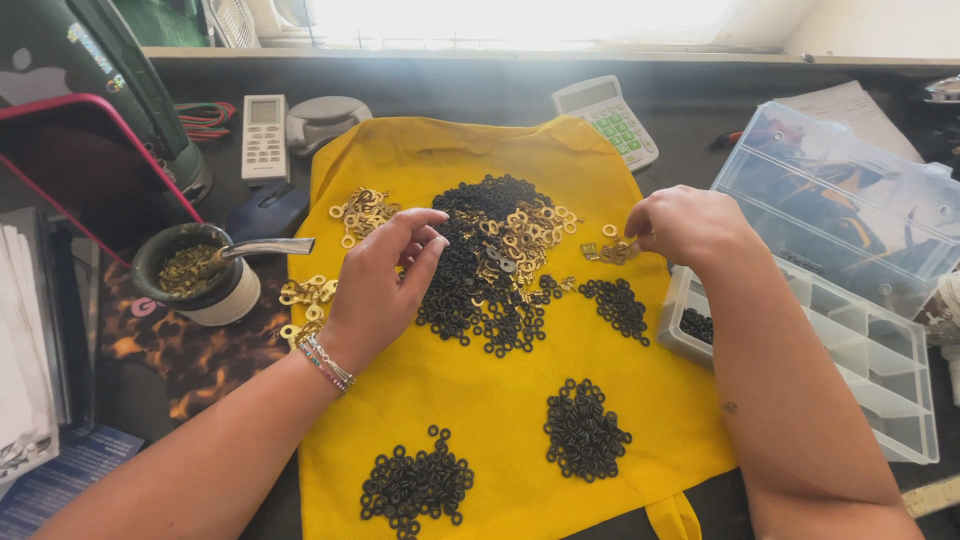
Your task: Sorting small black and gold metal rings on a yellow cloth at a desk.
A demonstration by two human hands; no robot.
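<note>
A dark bench (pixel 480 90) carries a yellow cloth (pixel 500 390). Beside it lie a calculator (pixel 607 120), remote (pixel 264 138), cup (pixel 200 275) and clear compartment box (pixel 860 360).

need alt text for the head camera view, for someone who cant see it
Two bare hands, left hand and right hand, sort a mixed pile of black rings and brass pieces on a yellow cloth; an open clear compartment box sits to the right.
</note>
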